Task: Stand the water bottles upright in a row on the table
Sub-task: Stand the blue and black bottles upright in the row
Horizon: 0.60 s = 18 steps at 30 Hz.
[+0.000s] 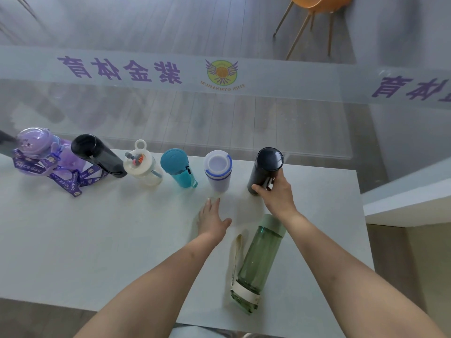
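Several bottles stand upright in a row along the far edge of the white table (97,240): a purple one with a strap (36,150), a black one (97,154), a clear one with a white lid (142,165), a teal one (178,167) and a white one with blue rings (218,169). At the row's right end my right hand (275,191) grips the lower body of an upright dark navy bottle (267,164). My left hand (212,218) lies flat and open on the table in front of the white bottle. A green translucent bottle (258,262) lies on its side near me.
A glass wall with purple lettering rises right behind the table's far edge. An orange chair (314,11) stands beyond the glass. The table's right edge (363,215) drops off next to a white ledge. The purple bottle's strap (73,179) trails across the table.
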Tool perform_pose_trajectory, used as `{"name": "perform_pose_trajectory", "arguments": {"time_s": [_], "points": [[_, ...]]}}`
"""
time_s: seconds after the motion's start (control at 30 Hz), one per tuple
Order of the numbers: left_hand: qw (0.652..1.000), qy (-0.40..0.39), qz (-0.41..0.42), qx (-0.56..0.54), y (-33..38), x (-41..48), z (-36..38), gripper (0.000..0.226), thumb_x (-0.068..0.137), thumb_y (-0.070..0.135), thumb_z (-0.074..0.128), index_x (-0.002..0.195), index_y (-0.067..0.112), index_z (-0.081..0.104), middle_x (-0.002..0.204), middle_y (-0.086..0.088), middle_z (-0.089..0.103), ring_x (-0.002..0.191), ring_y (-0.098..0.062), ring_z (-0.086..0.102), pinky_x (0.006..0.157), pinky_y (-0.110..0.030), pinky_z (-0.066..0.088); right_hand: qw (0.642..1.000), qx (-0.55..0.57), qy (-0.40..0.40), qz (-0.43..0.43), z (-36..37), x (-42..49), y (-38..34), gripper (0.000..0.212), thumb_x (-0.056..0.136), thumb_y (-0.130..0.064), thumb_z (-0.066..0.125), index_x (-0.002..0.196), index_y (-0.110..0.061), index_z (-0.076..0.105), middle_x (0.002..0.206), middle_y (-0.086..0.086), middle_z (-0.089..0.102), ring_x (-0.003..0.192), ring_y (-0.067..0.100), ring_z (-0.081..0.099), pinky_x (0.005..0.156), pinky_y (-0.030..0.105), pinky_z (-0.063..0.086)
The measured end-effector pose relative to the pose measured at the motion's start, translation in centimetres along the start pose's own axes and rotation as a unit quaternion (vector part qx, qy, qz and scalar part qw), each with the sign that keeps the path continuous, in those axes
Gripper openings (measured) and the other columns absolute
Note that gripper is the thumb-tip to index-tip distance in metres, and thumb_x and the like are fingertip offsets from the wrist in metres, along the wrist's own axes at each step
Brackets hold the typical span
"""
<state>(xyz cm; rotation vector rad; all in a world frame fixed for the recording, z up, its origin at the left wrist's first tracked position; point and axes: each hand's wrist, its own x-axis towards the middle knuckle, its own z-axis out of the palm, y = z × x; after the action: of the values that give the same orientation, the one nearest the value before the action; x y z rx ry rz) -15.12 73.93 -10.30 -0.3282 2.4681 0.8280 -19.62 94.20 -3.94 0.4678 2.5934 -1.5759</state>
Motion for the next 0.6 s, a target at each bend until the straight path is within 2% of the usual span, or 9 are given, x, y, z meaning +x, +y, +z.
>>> {"name": "perform_pose_trajectory", "arguments": {"time_s": [0.27,0.6], "points": [[0.993,-0.05,0.014,0.108,-0.21,-0.48,0.41,0.071,0.098,0.044,0.058,0.158,0.036,0.022,0.169,-0.003,-0.015,0.156,-0.022,-0.011,0.123,-0.053,0.015,1.0,-0.001,0.001,0.001,-0.11,-0.02,0.46,0.06,0.076,-0.019,0.086,0.124,-0.019,0.051,0.111,-0.003,0.065,0.104,0.021,0.059,0.084,0.031,0.045],[0.989,-0.082,0.016,0.126,-0.18,-0.54,-0.05,0.071,0.1,0.044,0.054,0.16,0.035,0.017,0.168,-0.003,-0.02,0.155,-0.023,-0.015,0.121,-0.058,0.014,1.0,-0.017,0.018,-0.004,0.71,-0.26,0.6,0.059,0.075,-0.024,0.086,0.121,-0.02,0.05,0.109,0.0,0.063,0.1,0.023,0.057,0.081,0.033,0.044]]}}
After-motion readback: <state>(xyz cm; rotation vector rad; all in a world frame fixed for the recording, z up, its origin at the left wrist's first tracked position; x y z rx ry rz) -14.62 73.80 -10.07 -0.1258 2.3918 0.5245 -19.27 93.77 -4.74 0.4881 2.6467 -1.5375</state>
